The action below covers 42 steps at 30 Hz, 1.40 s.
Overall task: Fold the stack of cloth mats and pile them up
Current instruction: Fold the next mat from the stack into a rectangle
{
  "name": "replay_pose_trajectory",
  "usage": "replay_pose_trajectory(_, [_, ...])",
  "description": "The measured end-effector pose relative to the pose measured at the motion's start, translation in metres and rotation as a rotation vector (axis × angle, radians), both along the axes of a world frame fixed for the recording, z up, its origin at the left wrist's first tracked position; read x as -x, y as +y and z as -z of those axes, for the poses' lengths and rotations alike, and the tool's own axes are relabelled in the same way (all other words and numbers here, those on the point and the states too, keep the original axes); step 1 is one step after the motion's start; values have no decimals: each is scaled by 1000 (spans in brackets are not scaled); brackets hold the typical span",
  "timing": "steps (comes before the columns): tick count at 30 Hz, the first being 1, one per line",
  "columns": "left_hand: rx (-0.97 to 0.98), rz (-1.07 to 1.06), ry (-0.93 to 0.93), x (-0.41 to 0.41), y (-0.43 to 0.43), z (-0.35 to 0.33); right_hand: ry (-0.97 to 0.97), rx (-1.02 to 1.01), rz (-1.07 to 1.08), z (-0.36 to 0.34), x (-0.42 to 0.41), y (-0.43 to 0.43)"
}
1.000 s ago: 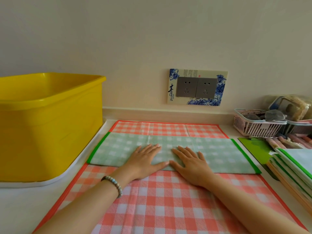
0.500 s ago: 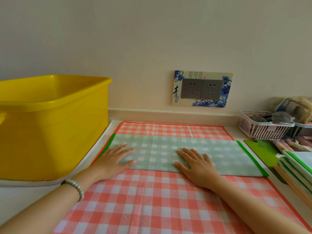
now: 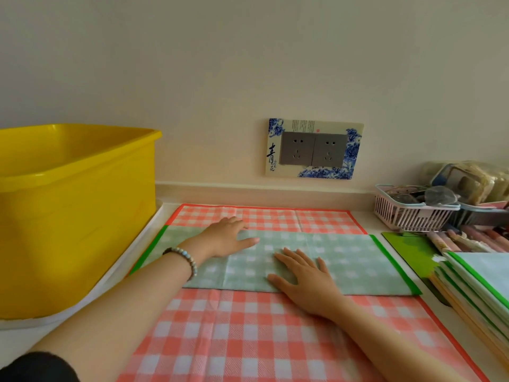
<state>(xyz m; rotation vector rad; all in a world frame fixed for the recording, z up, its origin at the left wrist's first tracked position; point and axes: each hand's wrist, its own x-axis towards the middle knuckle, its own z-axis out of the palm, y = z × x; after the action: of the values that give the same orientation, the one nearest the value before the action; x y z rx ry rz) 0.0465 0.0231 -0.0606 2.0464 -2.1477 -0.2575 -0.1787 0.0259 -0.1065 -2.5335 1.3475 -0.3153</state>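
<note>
A green checked cloth mat (image 3: 352, 260), folded into a long strip with bright green ends, lies across a spread-out red checked mat (image 3: 248, 334). My left hand (image 3: 228, 238) lies flat, fingers straight, on the strip's far edge left of centre. Flat on the strip's middle near its front edge rests my right hand (image 3: 303, 277), fingers spread. A pile of folded mats (image 3: 479, 288) with green and yellow edges sits at the right edge of the counter.
A big yellow plastic tub (image 3: 71, 216) stands on a white tray at the left. A pink basket (image 3: 410, 208) of small items and a green board (image 3: 410, 249) sit at the back right. A double wall socket (image 3: 314, 148) is behind the mats.
My left hand slid out to the strip's left end, then came back toward the middle along its far edge. My right hand has stayed pressed on the strip's centre.
</note>
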Motion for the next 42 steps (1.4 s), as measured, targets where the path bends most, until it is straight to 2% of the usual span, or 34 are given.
replay_pose_trajectory(4, [37, 22, 4, 13, -28, 4, -60, -2, 3, 0, 1, -1])
replay_pose_trajectory(9, [-78, -15, -4, 15, -50, 1, -241, -45, 36, -4, 4, -5])
replay_pose_trajectory(16, [-254, 47, -28, 15, -47, -21, -549, -238, 118, -7, 11, -16])
replay_pose_trajectory(22, [-239, 120, 256, 16, -15, -27, -695, -247, 130, -24, 18, -16])
replay_pose_trajectory(27, [-48, 20, 656, 10, 21, -14, -787, -207, 161, -38, 31, -8])
replay_pose_trajectory(31, [126, -160, 837, 9, 42, -4, -687, -45, 241, -37, 42, 5])
replay_pose_trajectory(32, [143, -196, 883, 11, 47, -1, -673, -96, 247, -37, 44, 10])
replay_pose_trajectory(35, [178, -285, 1011, 21, 55, 7, -702, -467, 280, -41, 45, 24])
replay_pose_trajectory(37, [214, -337, 1069, 31, 58, 11, -696, -641, 278, -45, 46, 31])
replay_pose_trajectory(39, [246, -394, 1096, 41, 60, 14, -694, -696, 257, -46, 47, 36])
replay_pose_trajectory(42, [265, -480, 1130, 53, 63, 19, -660, -637, 296, -43, 52, 38])
